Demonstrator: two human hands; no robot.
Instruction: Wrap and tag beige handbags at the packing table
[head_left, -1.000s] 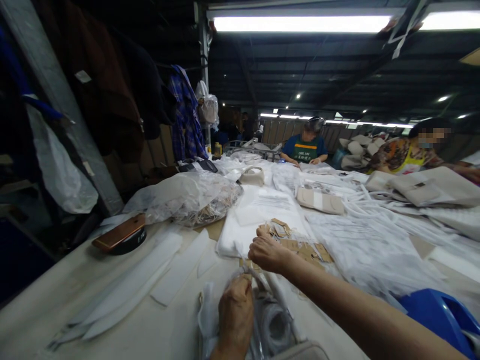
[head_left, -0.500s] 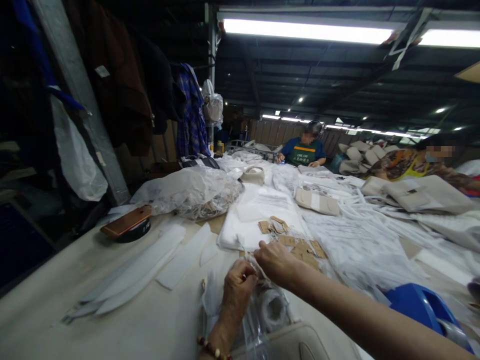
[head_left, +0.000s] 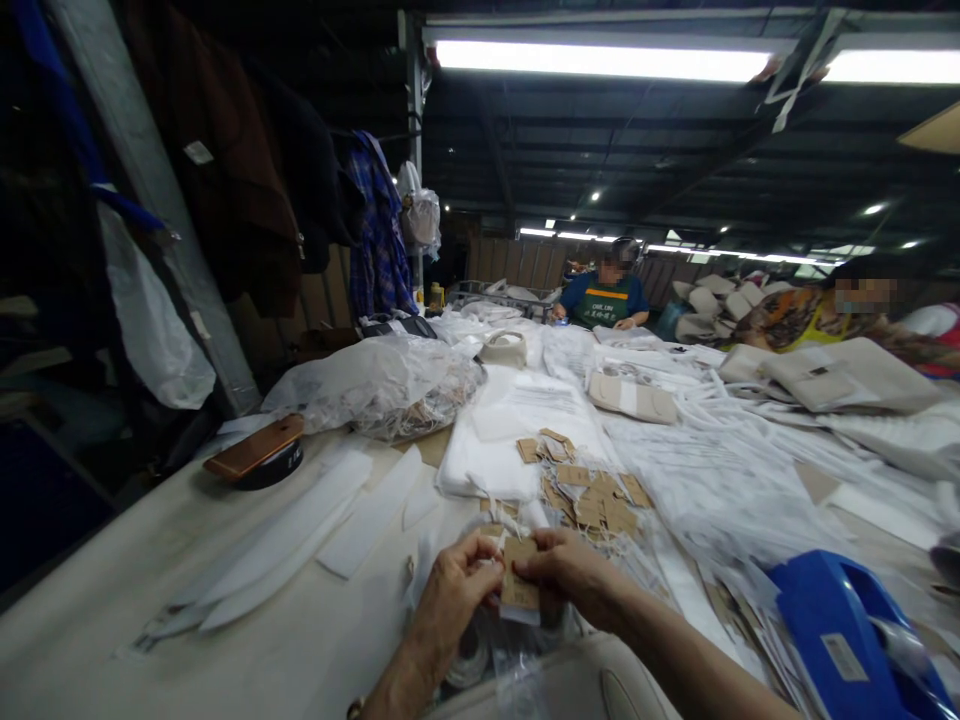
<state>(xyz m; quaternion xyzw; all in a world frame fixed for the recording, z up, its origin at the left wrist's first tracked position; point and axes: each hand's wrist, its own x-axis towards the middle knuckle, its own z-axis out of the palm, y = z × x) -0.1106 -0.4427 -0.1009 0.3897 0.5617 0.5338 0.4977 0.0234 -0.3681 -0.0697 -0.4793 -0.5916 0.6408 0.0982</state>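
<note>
cardboard tag [head_left: 519, 588] in right hand [head_left: 571, 570]

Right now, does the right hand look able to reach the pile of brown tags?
Probably yes: the tag pile lies just beyond the right hand, nothing visibly blocking it, though that hand grips one tag.

Held tag [head_left: 520, 592]: matt card. Blue casing [head_left: 814, 620]: smooth plastic. Plaid shirt [head_left: 376, 230]: matt cloth.

Tabletop [head_left: 330, 640] L passable nr white strips [head_left: 289, 540]; tag pile [head_left: 600, 507] blks fwd-R, blue obj [head_left: 814, 600] R.
</note>
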